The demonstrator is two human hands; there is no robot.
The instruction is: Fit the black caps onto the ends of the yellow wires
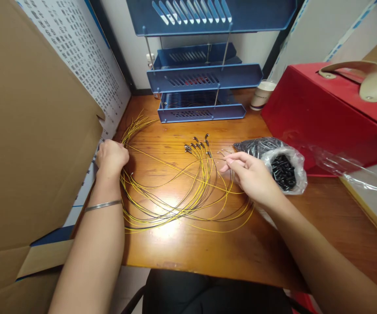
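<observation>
A loose loop of thin yellow cables (182,196) lies on the wooden desk (241,248). Several cable ends with small dark connectors (197,146) fan out near the middle. My left hand (111,158) is closed in a fist on the bundle at its left side. My right hand (250,174) pinches a thin cable end between thumb and fingers, just right of the connectors. A clear plastic bag of small black parts (283,170) lies right beside my right hand.
A blue stacked paper tray (201,78) stands at the back of the desk, a paper cup (262,95) beside it. A red box with a tan handle (332,109) fills the right. A cardboard box (28,131) stands at the left.
</observation>
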